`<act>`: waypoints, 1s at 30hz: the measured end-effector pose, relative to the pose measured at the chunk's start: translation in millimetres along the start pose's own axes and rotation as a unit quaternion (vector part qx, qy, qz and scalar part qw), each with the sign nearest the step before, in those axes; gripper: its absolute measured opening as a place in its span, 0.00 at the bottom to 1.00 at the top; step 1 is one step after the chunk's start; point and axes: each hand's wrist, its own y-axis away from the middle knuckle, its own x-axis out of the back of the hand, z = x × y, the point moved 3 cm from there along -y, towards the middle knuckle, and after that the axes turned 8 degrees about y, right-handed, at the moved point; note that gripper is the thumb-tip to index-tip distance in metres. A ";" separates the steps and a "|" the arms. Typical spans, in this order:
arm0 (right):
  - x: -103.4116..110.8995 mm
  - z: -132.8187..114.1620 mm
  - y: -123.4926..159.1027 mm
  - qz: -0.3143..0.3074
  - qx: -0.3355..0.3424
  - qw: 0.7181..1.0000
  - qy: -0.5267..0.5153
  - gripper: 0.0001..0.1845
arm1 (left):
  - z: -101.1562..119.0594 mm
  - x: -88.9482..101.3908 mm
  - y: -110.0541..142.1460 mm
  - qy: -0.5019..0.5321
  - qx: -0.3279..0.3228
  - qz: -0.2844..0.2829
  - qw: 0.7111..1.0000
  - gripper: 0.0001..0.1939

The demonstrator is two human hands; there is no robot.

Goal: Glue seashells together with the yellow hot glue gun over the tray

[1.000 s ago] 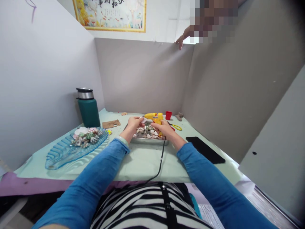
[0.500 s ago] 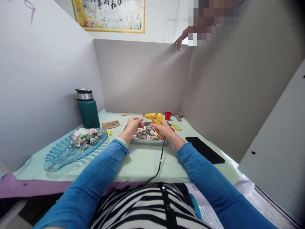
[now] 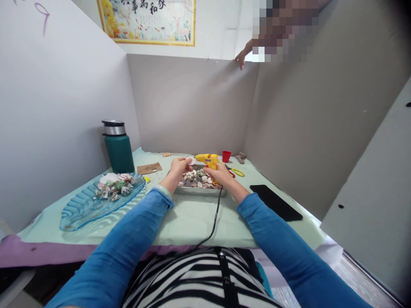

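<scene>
1. Centrally, a small white piece (image 3: 190,161) is sitting between the fingertips of the left hand (image 3: 176,170), above the far left part of a metal tray (image 3: 201,191). The fingers are closing on it in a narrow pinch.
2. Beside it, the right hand (image 3: 222,173) is wrapping around the handle of a yellow glue gun (image 3: 208,160). The nozzle is pointing left, towards the white piece; whether they are touching is too small to tell.
3. Compared with the earlier frames, the white piece is appearing slightly farther from the nozzle. That is suggesting a small easing apart, though both grips are staying the same.
4. Otherwise, little is differing: the whole view is shifting slightly, and the tray, full of shells and stones (image 3: 199,179), is keeping its place below the hands.
5. From the gun, a black cord (image 3: 215,224) is trailing towards the person's striped top (image 3: 195,278).
6. Leftward, a clear blue dish (image 3: 80,209) is holding more shells (image 3: 117,187), with a green bottle (image 3: 119,154) standing behind it and a brown card (image 3: 149,168) lying nearby.
7. Rightward, a red cup (image 3: 226,156), scissors (image 3: 238,172) and a flat black object (image 3: 276,202) are resting on the pale cloth (image 3: 189,222).
8. Beyond, another person's hand (image 3: 243,55) is resting on the partition (image 3: 192,98).
</scene>
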 end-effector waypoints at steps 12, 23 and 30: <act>-0.6 1.3 -0.7 -0.002 0.030 0.999 0.018 0.12 | 0.5 -3.4 2.8 -0.009 0.005 -0.010 1.000 0.05; 1.1 1.3 -0.6 0.015 0.032 0.999 0.032 0.11 | -1.9 2.2 -3.0 0.010 -0.001 -0.003 1.000 0.07; -0.5 3.0 -2.3 0.009 0.044 0.998 0.037 0.10 | -1.4 -2.3 0.1 -0.021 -0.019 -0.042 0.999 0.09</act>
